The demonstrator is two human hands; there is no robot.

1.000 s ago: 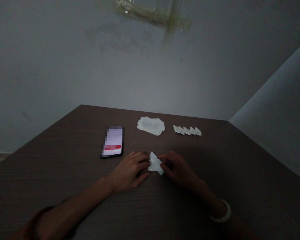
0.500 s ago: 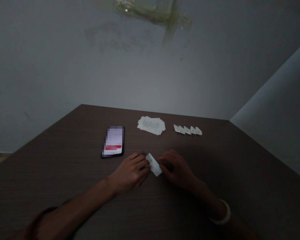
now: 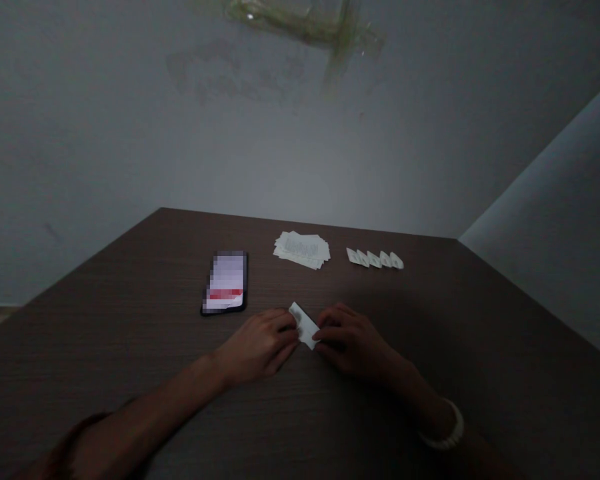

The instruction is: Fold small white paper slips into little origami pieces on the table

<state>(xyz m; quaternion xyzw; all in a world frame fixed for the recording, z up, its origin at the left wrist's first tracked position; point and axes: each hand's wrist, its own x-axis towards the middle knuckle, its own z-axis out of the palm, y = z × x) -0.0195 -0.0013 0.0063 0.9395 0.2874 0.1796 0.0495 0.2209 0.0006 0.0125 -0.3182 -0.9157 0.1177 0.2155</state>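
A small white piece of paper [image 3: 306, 328], looking folded, lies at a slant between my two hands, close above the table. My left hand [image 3: 264, 340] pinches its left side, with the fingertips partly hidden by the paper and the hand itself. On the other side, my right hand [image 3: 353, 340] has its fingers closed at the paper's lower right edge. Behind the hands lies a loose stack of white paper slips [image 3: 303, 249] with printed text. To its right, several small folded papers [image 3: 375, 259] overlap in a row.
A phone [image 3: 225, 281] with a lit, blurred screen rests left of the paper stack. The dark brown table [image 3: 105, 320] ends at a grey wall [image 3: 280, 160] behind. Another pale slanted surface [image 3: 555, 193] stands along the right side.
The paper's left part, curled up half a second ago, now looks flatter. My right fingers have shifted slightly along its right edge. The phone, stack and row remain in place.
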